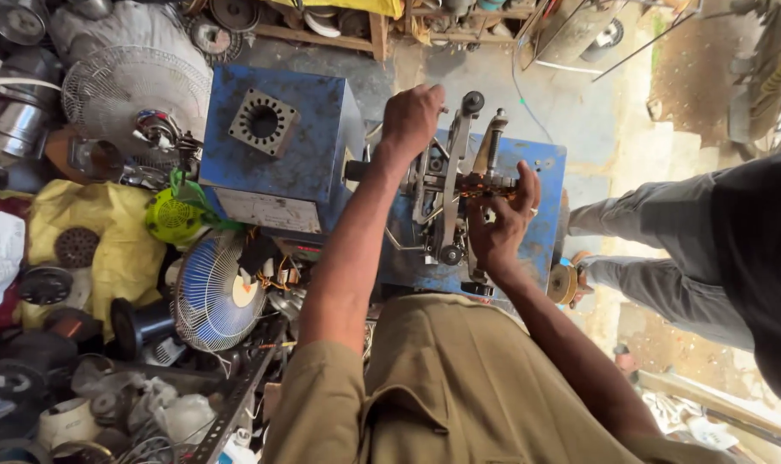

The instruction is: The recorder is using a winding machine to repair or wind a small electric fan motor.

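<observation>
Work piece: a copper-wound coil form [485,184] sits clamped on the spindle of the winding rig, right at the middle of the machine; its copper turns show orange-brown between steel plates
Long axis: the spindle and coil run roughly left to right across the view, from the blue housing toward the right hand
Winding rig: steel arms and brackets [449,185] stand upright around the coil, with a black knob on top; all of it is mounted on a blue base plate [541,225]
Right hand: right hand [502,225] is the nearer one, touching the coil from below and the side; fingers spread and curled up around the copper, thumb pointing up, a ring on one finger
Left hand: left hand [412,120] sits above and just left of the coil, closed in a fist over something at the top of the rig; what it grips is hidden under the fingers, so I cannot tell
Drive side: a blue motor box [309,150] with a square slotted steel core [263,123] on top stands just left of the rig
Further out: a fan grille [211,294] and a white fan guard [132,94] lie among the parts at the left; another person's grey trouser legs [657,249] stand well apart at the right
</observation>
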